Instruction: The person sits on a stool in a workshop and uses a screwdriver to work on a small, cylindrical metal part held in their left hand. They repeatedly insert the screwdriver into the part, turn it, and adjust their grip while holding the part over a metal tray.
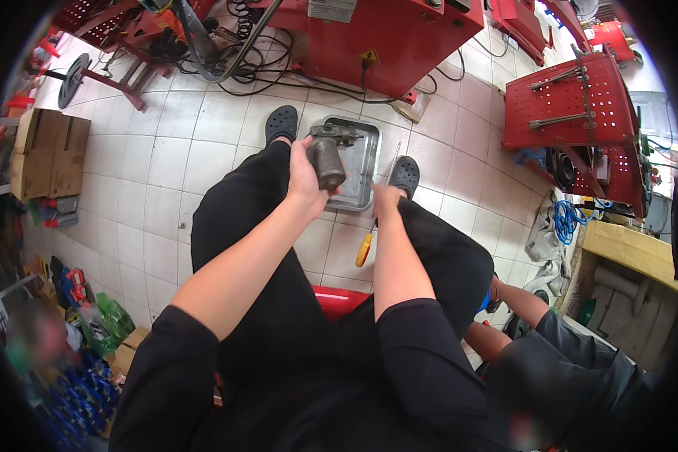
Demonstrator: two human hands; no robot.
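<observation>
A greasy grey starter motor (pixel 329 158), a metal cylinder with a bracketed end, is gripped in my left hand (pixel 303 181) above a shallow metal tray (pixel 369 169) on the floor. My left fingers wrap its side and partly go out of sight behind it. To the right of the tray, my right hand (pixel 386 200) is closed around the shaft of a long screwdriver with a yellow handle (pixel 364 250). The handle points back toward me and the thin shaft points away. My right fingers are partly hidden and slightly blurred.
A red machine (pixel 388 49) with black cables (pixel 271 68) stands beyond the tray. At right are a red perforated tool stand (pixel 572 105) and a crouching person (pixel 565 377). Cardboard boxes (pixel 49 154) stand at left. My shoes (pixel 404 177) flank the tray.
</observation>
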